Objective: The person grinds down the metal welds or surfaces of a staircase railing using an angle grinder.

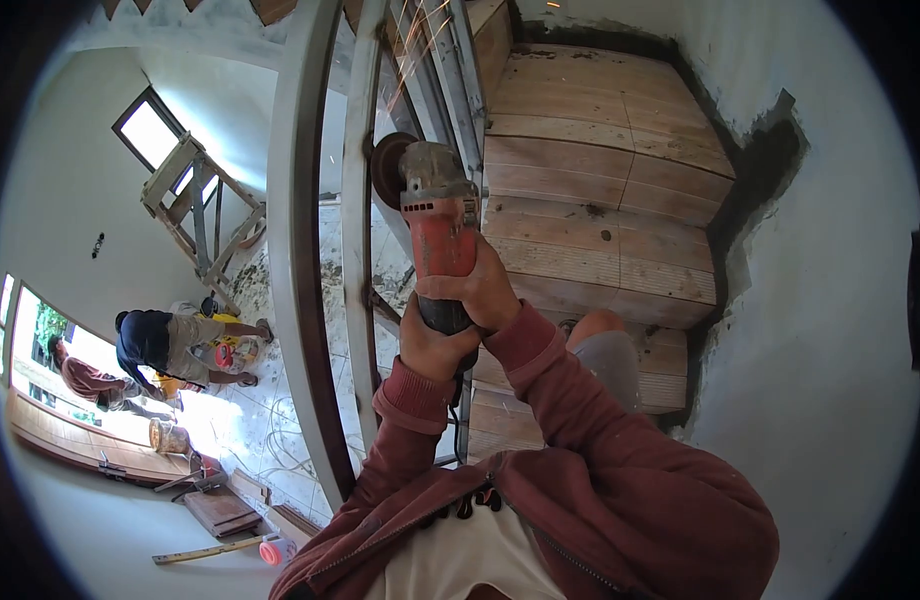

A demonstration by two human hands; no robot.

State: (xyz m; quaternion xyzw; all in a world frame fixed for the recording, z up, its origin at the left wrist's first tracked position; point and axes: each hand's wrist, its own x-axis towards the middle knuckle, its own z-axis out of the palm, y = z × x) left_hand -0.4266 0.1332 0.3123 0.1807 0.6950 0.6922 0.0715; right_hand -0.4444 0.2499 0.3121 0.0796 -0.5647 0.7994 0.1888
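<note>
A red and black angle grinder (445, 240) is held out in front of me in both hands. My left hand (430, 340) is wrapped round the black rear end of its body. Higher up, my right hand (485, 290) grips the red housing, fingers closed. The grinder's dark disc (392, 168) is up against or very close to a metal railing post (360, 200); exact contact I cannot make out. Orange sparks (425, 50) fly upward past the rails. A black cord (456, 420) hangs from the tool's rear.
Tiled stairs (565, 165) with debris rise on the right beside a wall (810, 400) edged with grey mortar. Left, beyond a thick metal rail (305, 250), a lower floor holds a wooden trestle (205, 205), a bucket (168, 436), boards (220, 508) and two people, one bending (145, 340).
</note>
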